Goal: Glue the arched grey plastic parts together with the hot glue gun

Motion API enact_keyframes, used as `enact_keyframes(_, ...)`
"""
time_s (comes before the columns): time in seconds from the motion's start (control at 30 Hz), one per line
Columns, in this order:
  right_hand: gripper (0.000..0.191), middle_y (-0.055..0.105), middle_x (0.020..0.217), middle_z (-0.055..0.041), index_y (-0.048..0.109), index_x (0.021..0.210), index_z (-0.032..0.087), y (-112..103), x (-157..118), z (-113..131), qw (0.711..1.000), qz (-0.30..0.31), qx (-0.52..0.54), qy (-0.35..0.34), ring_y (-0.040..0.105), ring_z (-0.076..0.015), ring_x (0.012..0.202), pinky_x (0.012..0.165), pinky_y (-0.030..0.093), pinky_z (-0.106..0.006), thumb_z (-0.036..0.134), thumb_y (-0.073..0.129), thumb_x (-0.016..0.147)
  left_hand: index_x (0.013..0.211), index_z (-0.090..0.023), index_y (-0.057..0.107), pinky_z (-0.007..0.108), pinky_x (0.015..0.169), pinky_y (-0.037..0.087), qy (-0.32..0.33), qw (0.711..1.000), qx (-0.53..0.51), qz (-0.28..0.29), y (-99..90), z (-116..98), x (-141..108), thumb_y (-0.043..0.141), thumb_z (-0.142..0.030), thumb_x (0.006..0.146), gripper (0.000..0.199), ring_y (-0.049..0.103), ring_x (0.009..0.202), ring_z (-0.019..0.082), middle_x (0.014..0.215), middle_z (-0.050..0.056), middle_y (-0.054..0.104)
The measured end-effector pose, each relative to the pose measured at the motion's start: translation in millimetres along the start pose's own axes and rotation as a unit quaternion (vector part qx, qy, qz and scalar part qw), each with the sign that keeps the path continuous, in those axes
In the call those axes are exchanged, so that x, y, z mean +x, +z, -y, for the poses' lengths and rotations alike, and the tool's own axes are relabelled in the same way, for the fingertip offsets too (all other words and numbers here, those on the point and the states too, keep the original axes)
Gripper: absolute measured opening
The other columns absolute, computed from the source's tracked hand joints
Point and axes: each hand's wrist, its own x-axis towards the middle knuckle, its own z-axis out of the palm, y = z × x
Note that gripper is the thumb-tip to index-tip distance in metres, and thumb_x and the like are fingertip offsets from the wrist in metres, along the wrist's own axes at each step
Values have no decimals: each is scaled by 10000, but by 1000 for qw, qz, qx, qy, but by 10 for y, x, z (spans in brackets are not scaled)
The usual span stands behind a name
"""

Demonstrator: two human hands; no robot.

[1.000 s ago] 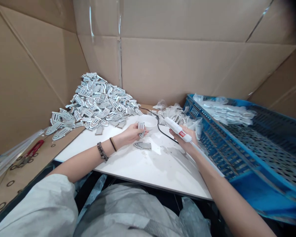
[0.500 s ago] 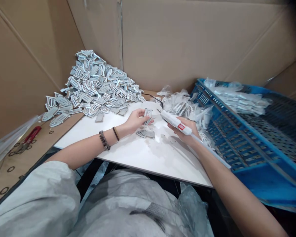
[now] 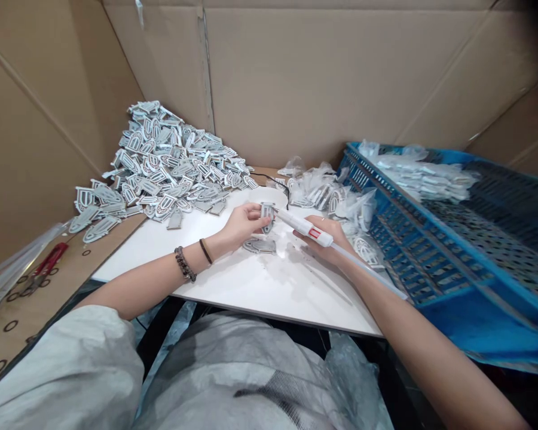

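My left hand (image 3: 243, 226) pinches a small grey slotted plate (image 3: 268, 211), held upright above the white board (image 3: 224, 280). My right hand (image 3: 330, 242) is closed around a white glue gun (image 3: 303, 226) with a red mark. Its narrow tip points left and meets the plate's right edge, or is very near it; I cannot tell which. A long translucent glue stick (image 3: 371, 270) runs out of the back, along my right forearm. Just below my left fingers, a second slotted plate (image 3: 260, 245) lies flat on the board.
A tall heap of similar plates (image 3: 165, 161) rises at the back left. Plastic-bagged plates (image 3: 316, 188) lie beside a blue crate (image 3: 399, 239), which holds more bags. A white round dish (image 3: 269, 195) sits behind my hands. Red-handled pliers (image 3: 52, 258) lie far left. Cardboard walls (image 3: 318, 77) enclose the table.
The glue gun's tip has come down and left to the plate in my left hand. That plate is now more upright. The whole view has shifted slightly.
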Motion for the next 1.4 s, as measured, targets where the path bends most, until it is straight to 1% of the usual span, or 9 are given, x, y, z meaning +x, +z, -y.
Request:
enact_keyframes(0.17,321,639,736,-39,578,744,203,-10,6,10,1000,21,-2,2,579,-163,629,598,397,-267,457,535,936,919,-112,639,212,581,526,15,1000,2,11,-12,10,8,892,-203,668,367,654,639,112,799,37,728)
enact_keyframes(0.27,339,632,712,-39,572,719,202,-6,10,6,1000,20,-22,4,572,-160,615,595,392,-269,462,531,932,934,-114,637,214,562,528,21,1000,13,8,-14,7,6,894,-204,660,387,659,643,121,815,42,730)
enact_keyframes(0.43,398,567,606,-27,513,626,210,29,7,-29,999,-8,-52,3,523,-148,552,554,358,-267,471,519,926,937,-111,646,201,571,526,40,999,24,13,-10,12,12,894,-211,652,391,668,665,123,836,56,741)
enact_keyframes(0.7,406,440,505,-2,383,555,224,45,15,-12,995,-48,-82,-24,399,-128,458,507,300,-267,399,455,915,969,-117,649,221,596,541,78,996,45,27,-53,44,42,899,-282,649,438,700,729,159,893,82,753)
enact_keyframes(0.83,377,441,511,-6,363,558,228,52,10,0,992,-72,-102,-20,418,-131,465,504,288,-266,383,443,892,974,-121,642,258,641,570,71,996,54,26,-55,67,45,892,-310,674,434,720,762,184,916,94,751)
enact_keyframes(1.0,294,479,537,-10,403,583,222,52,-6,12,991,-66,-117,-17,456,-133,483,511,293,-259,327,460,852,955,-121,625,271,641,582,34,999,38,16,-39,90,55,871,-277,716,377,726,727,183,840,80,741)
enact_keyframes(1.17,333,520,564,-21,425,591,219,70,8,49,991,-93,-99,-19,495,-142,520,534,323,-266,349,455,896,960,-119,626,271,676,579,47,997,40,36,-54,21,66,845,-267,750,337,732,743,181,822,79,740)
enact_keyframes(1.27,388,547,585,-25,438,596,221,43,12,54,991,-117,-71,7,516,-154,540,543,346,-277,413,482,931,949,-127,603,257,643,567,56,996,63,40,-91,14,77,837,-288,752,346,727,731,177,816,69,728)
enact_keyframes(1.4,458,521,534,-12,435,584,236,-59,1,-9,980,-167,-24,101,499,-166,487,504,340,-299,525,543,921,937,-149,564,233,597,540,89,987,119,62,-145,63,85,812,-317,756,350,719,728,174,815,54,707)
